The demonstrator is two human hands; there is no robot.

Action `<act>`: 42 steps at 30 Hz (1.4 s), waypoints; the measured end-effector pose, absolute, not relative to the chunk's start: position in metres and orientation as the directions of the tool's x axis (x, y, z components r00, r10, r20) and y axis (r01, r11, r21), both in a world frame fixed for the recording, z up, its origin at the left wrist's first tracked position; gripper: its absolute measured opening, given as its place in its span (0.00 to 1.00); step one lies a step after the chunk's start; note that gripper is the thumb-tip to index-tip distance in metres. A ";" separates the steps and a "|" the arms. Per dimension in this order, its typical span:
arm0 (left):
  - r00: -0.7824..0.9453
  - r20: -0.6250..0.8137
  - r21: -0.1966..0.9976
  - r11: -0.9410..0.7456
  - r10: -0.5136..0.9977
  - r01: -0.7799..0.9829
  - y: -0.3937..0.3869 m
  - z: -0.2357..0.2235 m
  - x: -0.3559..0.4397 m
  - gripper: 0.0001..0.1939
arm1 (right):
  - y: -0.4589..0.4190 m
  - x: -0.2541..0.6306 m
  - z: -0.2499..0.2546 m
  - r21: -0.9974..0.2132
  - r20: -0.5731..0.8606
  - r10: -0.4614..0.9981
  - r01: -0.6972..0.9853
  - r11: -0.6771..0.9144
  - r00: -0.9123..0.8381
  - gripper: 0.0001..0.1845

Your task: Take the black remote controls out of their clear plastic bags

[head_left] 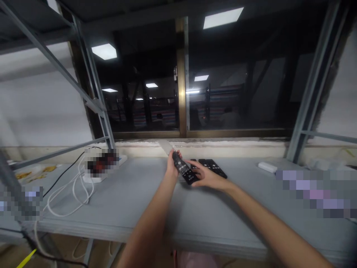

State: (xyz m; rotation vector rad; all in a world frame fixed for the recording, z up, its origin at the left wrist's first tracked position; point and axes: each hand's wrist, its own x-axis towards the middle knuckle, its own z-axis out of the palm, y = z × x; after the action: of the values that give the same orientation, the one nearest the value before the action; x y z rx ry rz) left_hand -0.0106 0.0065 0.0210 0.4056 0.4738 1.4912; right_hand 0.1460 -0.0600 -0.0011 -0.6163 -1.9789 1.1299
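A black remote control (184, 169) is tilted above the grey shelf, its button side facing me. My left hand (172, 163) is closed around its far end. My right hand (205, 175) grips the near end, thumb at the bottom edge and fingers along the right side. From the far end sticks out a pale, translucent flat piece (165, 146); I cannot make out whether it is a plastic sleeve. More black remote controls (214, 166) lie side by side on the shelf just behind my right hand, which partly hides them.
The grey metal shelf (117, 201) runs beneath a dark window. A white power strip (96, 178) with coiled white cables (74, 186) sits at left. A small white box (267, 167) lies at right, beside a blurred-out patch. Metal posts (309, 89) frame both sides.
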 end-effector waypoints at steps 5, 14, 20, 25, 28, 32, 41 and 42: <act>0.062 -0.032 0.516 0.070 0.998 -0.853 0.004 0.019 -0.007 0.13 | -0.050 0.147 -0.003 -0.732 0.516 0.769 0.273 0.625 -0.378 0.28; 0.364 0.049 0.859 0.147 0.930 -0.490 -0.008 0.008 0.027 0.13 | -0.042 0.163 0.000 -0.718 0.614 0.787 0.374 0.588 -0.058 0.21; 0.354 0.007 0.921 0.131 0.935 -0.366 -0.009 0.014 0.015 0.11 | -0.053 0.158 0.004 -0.677 0.619 0.785 0.506 0.534 0.000 0.15; 0.364 0.058 0.921 0.090 0.930 -0.378 -0.012 0.026 -0.038 0.09 | -0.070 0.147 0.009 -0.557 0.616 0.764 0.582 0.593 -0.189 0.25; 0.208 -0.050 0.917 0.128 0.977 -0.377 -0.006 0.024 -0.092 0.07 | -0.077 0.141 0.009 -0.560 0.577 0.762 0.538 0.631 -0.293 0.33; 0.047 -0.248 0.911 0.249 0.968 -0.330 0.003 0.010 -0.162 0.07 | -0.084 0.133 0.007 -0.490 0.586 0.705 0.519 0.700 -0.398 0.25; -0.140 -0.181 0.920 0.117 0.973 -0.373 0.014 -0.005 -0.214 0.06 | -0.100 0.124 0.006 -0.291 0.564 0.590 0.530 0.796 -0.577 0.14; -0.209 -0.169 0.942 0.095 0.963 -0.323 0.016 -0.003 -0.217 0.06 | -0.101 0.124 0.007 -0.289 0.557 0.589 0.528 0.799 -0.586 0.13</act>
State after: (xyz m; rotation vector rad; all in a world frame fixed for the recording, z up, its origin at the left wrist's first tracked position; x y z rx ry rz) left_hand -0.2172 0.0161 -0.0029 0.7552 1.1954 1.4074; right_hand 0.1236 -0.1006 0.0065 -0.8211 -2.3263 0.1207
